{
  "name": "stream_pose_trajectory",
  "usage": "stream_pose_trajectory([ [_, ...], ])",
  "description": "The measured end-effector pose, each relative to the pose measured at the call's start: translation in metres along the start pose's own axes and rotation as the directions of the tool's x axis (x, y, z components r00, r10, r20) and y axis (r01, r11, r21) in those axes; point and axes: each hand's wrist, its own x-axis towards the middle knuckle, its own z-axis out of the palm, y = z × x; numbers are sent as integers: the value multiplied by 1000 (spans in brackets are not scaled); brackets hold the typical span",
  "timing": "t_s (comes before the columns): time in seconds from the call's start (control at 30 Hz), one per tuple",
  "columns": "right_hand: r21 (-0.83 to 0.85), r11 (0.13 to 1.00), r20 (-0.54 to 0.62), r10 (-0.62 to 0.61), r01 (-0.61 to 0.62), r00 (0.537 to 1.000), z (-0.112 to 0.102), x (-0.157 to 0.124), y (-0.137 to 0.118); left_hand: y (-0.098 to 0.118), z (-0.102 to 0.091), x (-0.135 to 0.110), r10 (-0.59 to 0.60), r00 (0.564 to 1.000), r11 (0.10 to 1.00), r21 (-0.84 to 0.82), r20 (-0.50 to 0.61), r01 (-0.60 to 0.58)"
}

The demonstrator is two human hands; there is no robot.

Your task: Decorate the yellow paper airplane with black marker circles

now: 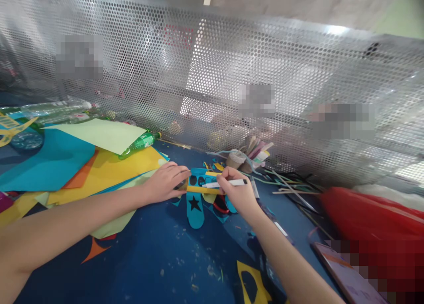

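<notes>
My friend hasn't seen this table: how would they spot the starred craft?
On the dark blue table, go right from the big yellow sheet to the white pen. At its tip is the craft, blue with yellow strips; unlike nearby scraps, it bears a black star on a rounded flap.

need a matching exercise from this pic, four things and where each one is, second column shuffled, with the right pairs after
1. marker
2. black star
3. green bottle
4. yellow scrap with a hole

A. partly covered by pale green paper
B. at the picture's bottom edge
C. in the right hand
D. on a round-ended blue piece

Pairs: 1-C, 2-D, 3-A, 4-B
</notes>
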Motion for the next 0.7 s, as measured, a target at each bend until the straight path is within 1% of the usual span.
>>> stream_pose_trajectory([
  [0.17, 18, 1000, -19, -16, 16, 1000, -2, 0, -4, 0, 0, 0, 19, 1000, 1000, 16, -16, -18],
  [0.4, 16, 1000, -15, -3, 4, 1000, -1, 0, -1, 0, -1, 0, 12, 1000, 1000, 9, -9, -12],
  [0.57, -15, 1000, -11, 1, -1, 1000, -1, 0, 0, 0, -1, 0, 10, 1000, 1000, 5, -9, -10],
  [0.7, 0, 1000, -11, -17, 17, 1000, -2, 0, 0, 0, 1, 0, -1, 1000, 1000, 11, -2, 1],
])
